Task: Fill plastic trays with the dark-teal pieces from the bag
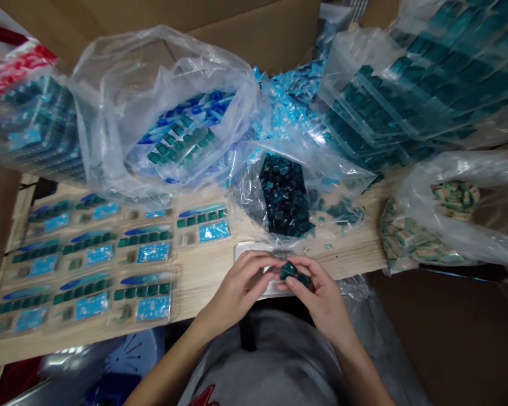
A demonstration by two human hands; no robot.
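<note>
Right hand [324, 290]: fingers and thumb closed on a couple of dark green cubes [288, 270], at the near edge of the tabletop [203, 270].
Left hand [243, 285]: curled and narrow, fingertips right beside the cubes; we cannot tell whether it grips one.
Plate [275, 292]: pale and flat, below both hands and mostly hidden by them.
Handling the cubes: we would do well to hold them by their flat sides, thumb lightly over the lower one, since smooth faces may slip; working low over the plate should make a dropped one easy to recover.
Middle bag [248, 194]: clear, open, beyond the plate, with loose dark cubes [283, 194] heaped inside.
Far-left bag [105, 84]: large, open, holding blue pieces [214, 101] and green strips [182, 144].
Right bag [497, 208]: open, full of striped pieces [455, 200].
Trays [175, 293]: clear, laid in rows at left; in the nearest ones we see a blue stick, a row of green cubes, a blue packet and a small block.
Stacks: clear trays with green contents, one far left [46, 121], one far right [406, 96].
</note>
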